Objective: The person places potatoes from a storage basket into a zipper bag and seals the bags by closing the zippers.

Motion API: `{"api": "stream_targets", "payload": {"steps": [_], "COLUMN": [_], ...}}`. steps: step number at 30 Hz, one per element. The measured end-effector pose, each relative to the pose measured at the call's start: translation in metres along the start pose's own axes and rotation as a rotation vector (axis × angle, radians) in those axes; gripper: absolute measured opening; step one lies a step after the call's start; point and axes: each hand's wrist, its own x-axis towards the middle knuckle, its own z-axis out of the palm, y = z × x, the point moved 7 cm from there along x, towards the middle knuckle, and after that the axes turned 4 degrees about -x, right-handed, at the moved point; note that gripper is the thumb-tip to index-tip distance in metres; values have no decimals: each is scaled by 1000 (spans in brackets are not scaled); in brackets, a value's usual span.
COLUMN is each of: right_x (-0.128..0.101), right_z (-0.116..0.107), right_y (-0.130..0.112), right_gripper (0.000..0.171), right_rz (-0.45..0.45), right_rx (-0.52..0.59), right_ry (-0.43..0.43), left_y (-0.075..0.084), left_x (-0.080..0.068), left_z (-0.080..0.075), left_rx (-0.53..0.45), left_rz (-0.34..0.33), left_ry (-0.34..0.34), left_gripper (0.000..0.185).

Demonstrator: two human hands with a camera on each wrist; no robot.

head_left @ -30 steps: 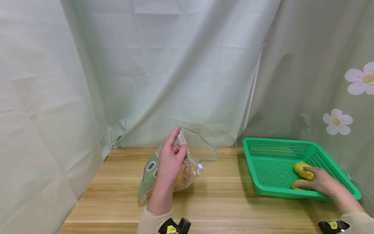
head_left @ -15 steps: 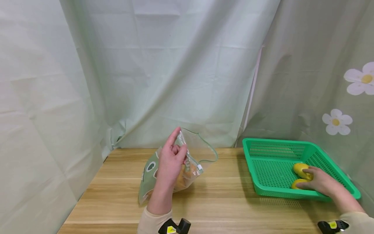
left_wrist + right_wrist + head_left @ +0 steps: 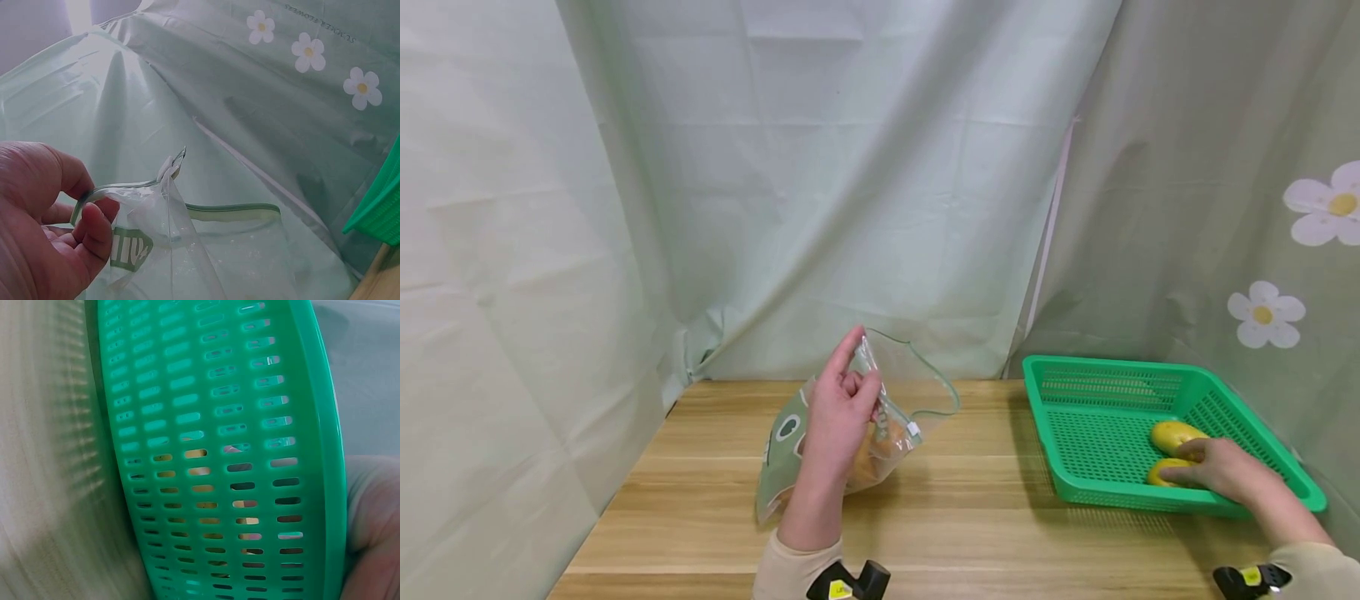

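At the near edge of a wooden table (image 3: 700,533), a person's left hand (image 3: 838,417) holds up a clear zip bag (image 3: 790,442) by its rim, thumb and fingers (image 3: 94,231) pinching the green-edged mouth so that it gapes toward the right; brownish produce lies inside, though through the plastic it is hard to say what kind. The bag's lower end rests on the table, left of centre. To the right, the right hand (image 3: 1221,471) reaches over the near wall of a green slotted basket (image 3: 1105,371), its fingers curled around the nearer yellow potato (image 3: 1165,473) on the basket floor; the right wrist view is filled by the basket wall, so the firmness of that grip cannot be confirmed. A second potato (image 3: 1176,433) lies just beyond, touching or nearly touching the hand. Farther back, pale green drapes (image 3: 850,167) close off the scene, the right-hand panel printed with white flowers (image 3: 1262,312). The step in hand appears to be the pick-up of a potato for bagging; the next move would call for lifting it clear of the basket wall and carrying it leftward to the open mouth, which the left hand must hold wide and steady.
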Motion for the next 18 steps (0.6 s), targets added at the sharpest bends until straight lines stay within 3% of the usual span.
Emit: {"api": "stream_targets", "payload": {"steps": [11, 18], "right_x": [4, 3], "right_z": [5, 5], "right_y": [1, 1], "right_gripper": [82, 79], "right_rz": [-28, -43], "right_rx": [40, 43], "right_ry": [-89, -92], "left_y": [0, 0], "left_x": [0, 0], "left_z": [-1, 0], "left_rx": [9, 0], "left_rz": [0, 2], "left_ry": [3, 1], "left_gripper": [72, 71]}}
